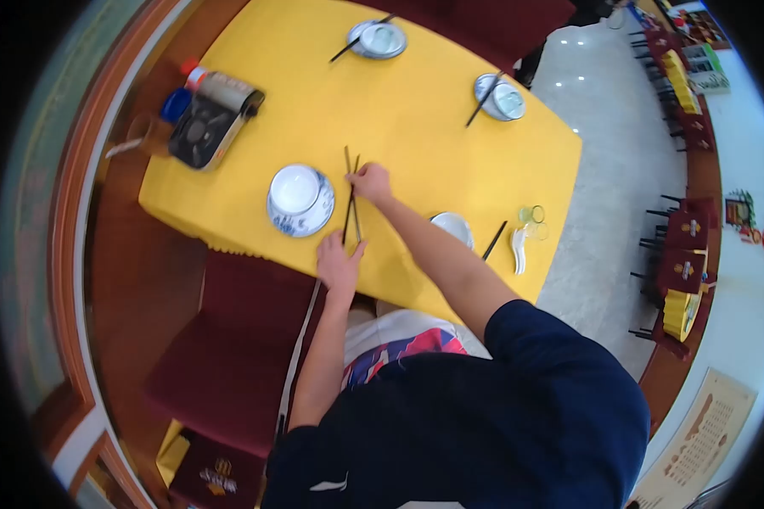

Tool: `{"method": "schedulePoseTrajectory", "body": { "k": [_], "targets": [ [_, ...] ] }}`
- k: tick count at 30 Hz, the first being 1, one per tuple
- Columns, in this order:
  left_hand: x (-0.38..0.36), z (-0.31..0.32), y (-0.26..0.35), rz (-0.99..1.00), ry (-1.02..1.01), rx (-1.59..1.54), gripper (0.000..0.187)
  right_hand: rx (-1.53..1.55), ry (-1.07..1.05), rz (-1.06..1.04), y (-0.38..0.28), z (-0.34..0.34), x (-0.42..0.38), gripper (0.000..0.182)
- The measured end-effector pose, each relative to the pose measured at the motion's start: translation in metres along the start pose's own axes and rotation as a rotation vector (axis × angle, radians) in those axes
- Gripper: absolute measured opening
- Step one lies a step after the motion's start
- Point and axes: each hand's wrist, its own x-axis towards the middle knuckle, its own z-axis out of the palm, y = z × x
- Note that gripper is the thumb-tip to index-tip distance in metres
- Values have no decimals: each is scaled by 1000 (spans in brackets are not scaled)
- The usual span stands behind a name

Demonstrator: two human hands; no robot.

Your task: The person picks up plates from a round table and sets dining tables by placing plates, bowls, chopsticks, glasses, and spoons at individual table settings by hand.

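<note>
Over the yellow-clothed bench (246, 204), the right hand (370, 182) pinches thin, dark, crossed chopsticks (353, 204); the partly open left hand (338, 265) meets their lower ends, near blue-and-white ceramic dishes (300, 200).

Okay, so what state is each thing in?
Chopsticks: crossed
Right hand: pinching them
Left hand: at their near ends
Nearest bowl: upright, on plate
Stove: can't tell if lit
Farthest chopsticks: across dishes
White spoons: bunched together
Yellow tablecloth: spread out

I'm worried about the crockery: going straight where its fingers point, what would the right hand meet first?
Past the chopsticks at its fingertips, the right hand would probably meet the patterned plate, though depth is unclear.
</note>
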Motion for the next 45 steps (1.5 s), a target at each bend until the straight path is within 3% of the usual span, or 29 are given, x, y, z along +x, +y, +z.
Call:
{"method": "schedulePoseTrajectory", "body": {
  "k": [1,6,11,13,15,19,21,25,32,45],
  "targets": [
    [1,1,8,-11,-34,-16,42,-143,142,-173,12,7,5,36],
    [-4,31,3,84,-20,-115,28,-262,155,-273,4,3,20,38],
    [-2,23,-4,5,-8,-174,24,-345,147,-315,5,1,49,33],
    [-4,18,-6,-15,7,-196,24,-130,1,9,-5,-6,48,28],
    [2,14,-12,-166,-115,-445,27,-40,-25,73,-13,-11,43,25],
    [0,5,-22,-77,-40,-550,23,269,-124,210,-12,-17,40,20],
    [-1,-11,-21,-536,-95,-1057,20,360,-163,226,-13,-15,39,20],
    [7,-46,-38,-699,-29,-995,31,664,-224,222,-25,1,33,18],
    [3,-27,-87,-815,300,-1372,33,664,-187,225,-28,20,33,22],
    [12,-21,-81,-824,226,-1435,28,715,-183,254,-23,6,32,33]
  ]
}}
